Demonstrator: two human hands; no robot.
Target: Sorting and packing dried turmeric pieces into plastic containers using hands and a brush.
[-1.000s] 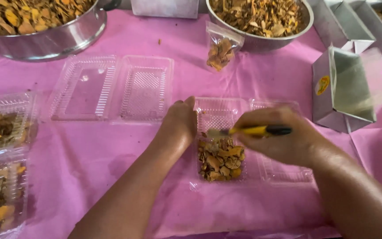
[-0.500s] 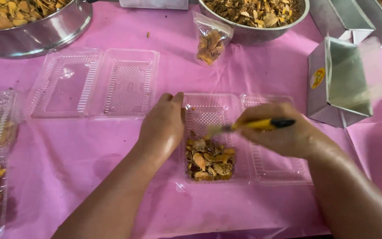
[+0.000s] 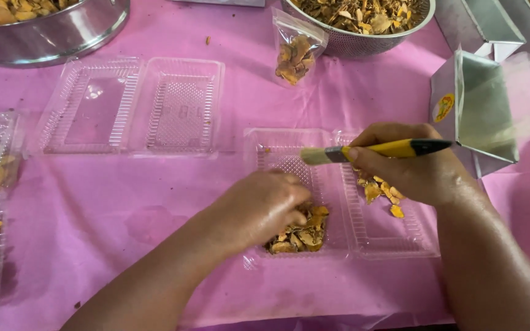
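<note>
Left hand [image 3: 259, 208] presses curled fingers onto dried orange slices [image 3: 299, 233] in a clear clamshell tray [image 3: 338, 245]; right hand [image 3: 412, 165] clenches a yellow-handled brush [image 3: 369, 151]. Light strokes would suit.

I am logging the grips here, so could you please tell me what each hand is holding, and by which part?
The right hand holds a yellow-handled brush around the middle of its handle. The left hand rests on dried pieces in the clear tray; whether it grips any cannot be told.
</note>
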